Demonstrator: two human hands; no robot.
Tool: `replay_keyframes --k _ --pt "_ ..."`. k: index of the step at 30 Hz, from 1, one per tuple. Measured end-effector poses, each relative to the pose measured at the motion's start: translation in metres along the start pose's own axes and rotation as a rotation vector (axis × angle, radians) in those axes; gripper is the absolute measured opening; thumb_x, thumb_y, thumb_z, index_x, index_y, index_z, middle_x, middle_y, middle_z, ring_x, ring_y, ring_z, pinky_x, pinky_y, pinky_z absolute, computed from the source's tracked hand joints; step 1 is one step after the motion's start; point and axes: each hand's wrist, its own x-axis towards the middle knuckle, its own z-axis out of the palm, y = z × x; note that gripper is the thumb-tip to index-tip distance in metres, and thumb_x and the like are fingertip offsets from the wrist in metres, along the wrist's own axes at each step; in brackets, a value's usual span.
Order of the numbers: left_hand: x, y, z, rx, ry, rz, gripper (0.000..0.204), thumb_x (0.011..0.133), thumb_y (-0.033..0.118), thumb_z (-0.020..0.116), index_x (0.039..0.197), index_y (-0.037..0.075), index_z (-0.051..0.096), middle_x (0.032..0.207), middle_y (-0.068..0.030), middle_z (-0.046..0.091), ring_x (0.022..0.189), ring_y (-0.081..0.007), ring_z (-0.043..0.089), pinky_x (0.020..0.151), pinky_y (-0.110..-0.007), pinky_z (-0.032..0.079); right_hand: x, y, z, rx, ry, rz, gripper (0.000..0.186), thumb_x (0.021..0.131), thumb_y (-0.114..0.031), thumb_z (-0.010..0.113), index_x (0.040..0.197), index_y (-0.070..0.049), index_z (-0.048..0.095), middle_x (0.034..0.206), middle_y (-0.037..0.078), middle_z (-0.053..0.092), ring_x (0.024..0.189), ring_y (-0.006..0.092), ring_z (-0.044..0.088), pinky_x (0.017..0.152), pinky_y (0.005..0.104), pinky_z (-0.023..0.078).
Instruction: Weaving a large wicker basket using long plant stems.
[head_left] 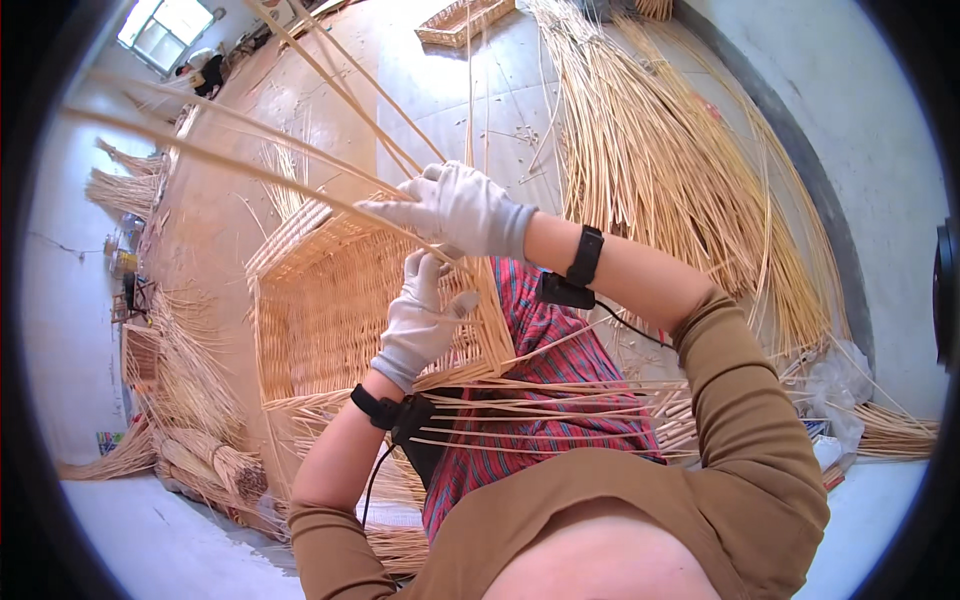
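A rectangular woven wicker basket (330, 315) lies tilted before me, its hollow side facing up. Long pale wicker rods (290, 180) stick out from its upper right rim toward the upper left. My right hand (465, 210), in a white glove, is closed on the rods at that rim, its index finger stretched along one of them. Below it my left hand (418, 325), gloved too, is curled at the inner side of the same rim with its fingertips against a rod and the woven edge. Part of its grip is hidden.
A large heap of loose wicker rods (665, 160) spreads over the floor at the right. Several rods (540, 430) cross the striped cloth (590, 375) on my lap. More bundles (210, 455) lie at the left, and a shallow basket (465, 22) stands far ahead.
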Motion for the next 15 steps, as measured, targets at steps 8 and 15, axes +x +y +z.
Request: replay_keyframes --k 8,15 --pt "0.014 0.01 -0.03 0.033 -0.277 0.175 0.069 0.088 0.032 0.081 0.149 0.015 0.053 0.143 -0.0162 0.058 0.135 -0.0341 0.053 0.111 -0.043 0.045 0.005 0.096 -0.011 1.062 0.133 0.219 0.017 0.092 -0.005 0.069 0.109 -0.01 0.071 0.114 0.009 0.073 0.096 0.0194 0.071 0.089 0.0303 0.057" --pt "-0.012 -0.021 -0.002 -0.638 -0.384 -0.221 0.081 0.095 0.028 0.078 0.16 0.019 0.031 0.14 -0.0061 0.052 0.111 -0.0113 0.057 0.094 -0.03 0.051 -0.047 0.045 0.009 0.422 -0.133 0.025 0.055 0.07 -0.037 0.089 0.116 -0.013 0.07 0.087 0.01 0.069 0.084 0.0282 0.069 0.083 0.0429 0.054"
